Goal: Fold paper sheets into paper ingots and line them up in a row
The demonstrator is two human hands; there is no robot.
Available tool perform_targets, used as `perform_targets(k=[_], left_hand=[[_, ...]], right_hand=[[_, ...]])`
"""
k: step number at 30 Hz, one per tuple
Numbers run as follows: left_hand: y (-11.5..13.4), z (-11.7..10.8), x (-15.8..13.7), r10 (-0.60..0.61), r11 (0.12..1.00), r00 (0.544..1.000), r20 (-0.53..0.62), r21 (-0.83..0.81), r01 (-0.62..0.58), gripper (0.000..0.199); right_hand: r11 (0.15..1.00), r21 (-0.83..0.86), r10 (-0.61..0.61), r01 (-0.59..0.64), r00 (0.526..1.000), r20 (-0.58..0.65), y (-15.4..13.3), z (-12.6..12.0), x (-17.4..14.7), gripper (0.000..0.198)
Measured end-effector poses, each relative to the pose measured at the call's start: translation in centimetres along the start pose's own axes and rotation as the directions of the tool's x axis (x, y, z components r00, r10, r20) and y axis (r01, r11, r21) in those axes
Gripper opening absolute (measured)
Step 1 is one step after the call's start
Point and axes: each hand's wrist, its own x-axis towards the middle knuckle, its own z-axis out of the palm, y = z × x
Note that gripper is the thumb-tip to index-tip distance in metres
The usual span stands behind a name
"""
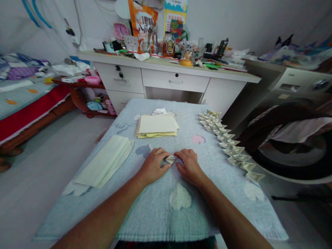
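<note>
A small piece of folded paper [171, 159], diamond-shaped from above, lies between my hands at the middle of the cloth-covered table. My left hand [154, 165] pinches its left side between thumb and fingers. From the right, my right hand [190, 166] has its curled fingertips at the other corner. Beyond my hands sits a stack of cream and yellow paper sheets [157, 124]. To the left is a longer pile of pale folded paper [106, 162]. Along the right edge runs a row of several folded paper boats [229, 143].
A pale blue cloth [145, 218] with heart patterns covers the table. White crumpled tissue [159, 111] lies behind the stack. Further back stands a white desk [176, 80] crowded with jars and bags. A washing machine [290, 83] is at the right, a bed [28, 93] at the left.
</note>
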Motion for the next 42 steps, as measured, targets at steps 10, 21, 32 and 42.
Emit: perform_targets(k=[10,21,32,42], left_hand=[[-0.3,-0.1,0.0,-0.037,0.999,0.997,-0.063,0.008,0.037,0.049],[-1.0,0.5,0.8,-0.097,0.995,0.987,-0.126,-0.05,0.091,0.008],[0.3,0.1,0.4,0.018,0.999,0.998,-0.064,-0.049,-0.021,0.011],[0.4,0.3,0.2,-0.004,0.996,0.999,-0.032,-0.086,0.001,0.012]], right_hand=[[0.996,0.091,0.018,-0.011,0.997,-0.072,-0.2,-0.5,0.2,0.034],[0.994,0.107,-0.018,0.026,0.997,-0.081,-0.2,0.0,0.4,0.026],[0.978,0.186,-0.068,0.099,0.984,-0.162,-0.6,-0.5,0.4,0.015],[0.975,0.19,-0.096,0.116,0.989,-0.111,-0.5,-0.6,0.5,0.006]])
